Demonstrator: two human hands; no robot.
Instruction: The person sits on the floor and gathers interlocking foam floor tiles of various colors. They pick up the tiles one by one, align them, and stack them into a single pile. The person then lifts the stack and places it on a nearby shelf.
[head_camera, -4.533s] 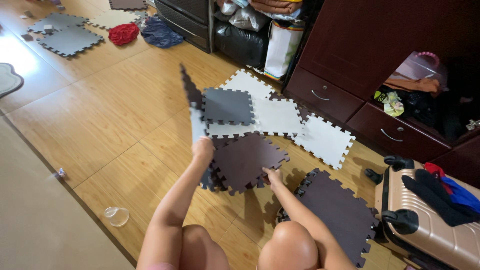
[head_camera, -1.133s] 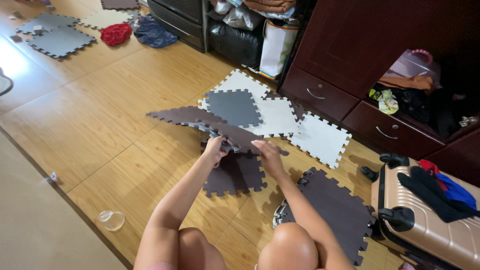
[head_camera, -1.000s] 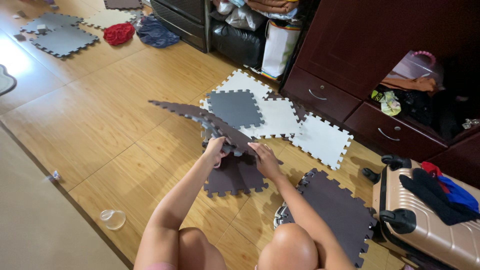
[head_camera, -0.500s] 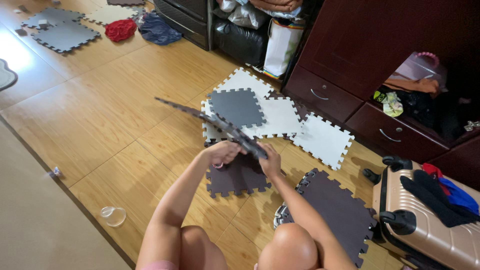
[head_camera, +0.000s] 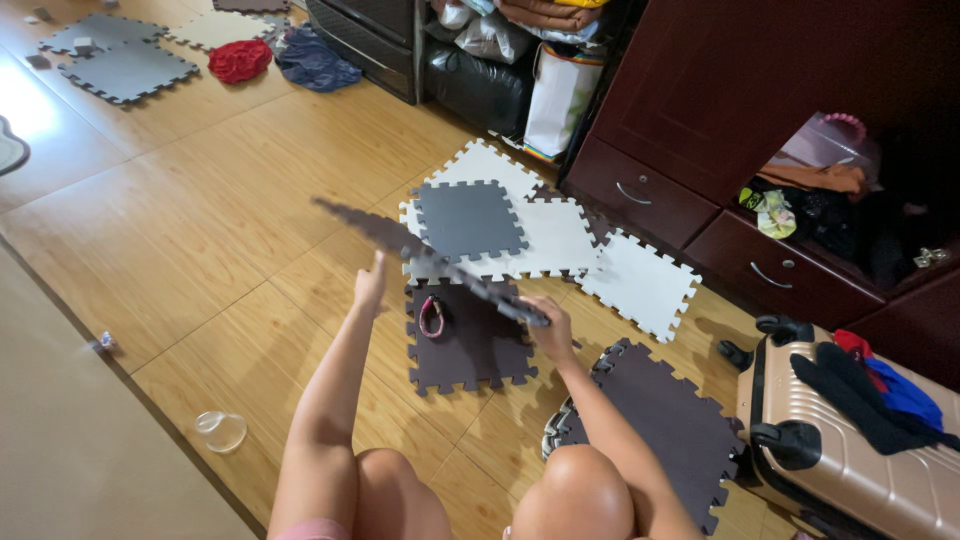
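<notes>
A person sits on the wooden floor with knees up. The right hand has its fingers closed on the near edge of a dark foam mat tile, which it holds up off the floor, seen almost edge-on and blurred, slanting away to the left. The left hand is raised just beside the lifted tile with its fingers straight and loose, holding nothing; whether it touches the tile I cannot tell. Under the lifted tile a dark brown tile lies flat on the floor, and a small pink ring rests on its left part. Beyond it lie cream tiles, joined together, with a grey tile lying on top of them, and another cream tile to the right. A further dark brown tile lies by the right knee. A beige suitcase lies at the right with dark clothes on it. A dark red cupboard with drawers stands behind. A clear plastic cup lies on the floor at the left, well apart from the hands
</notes>
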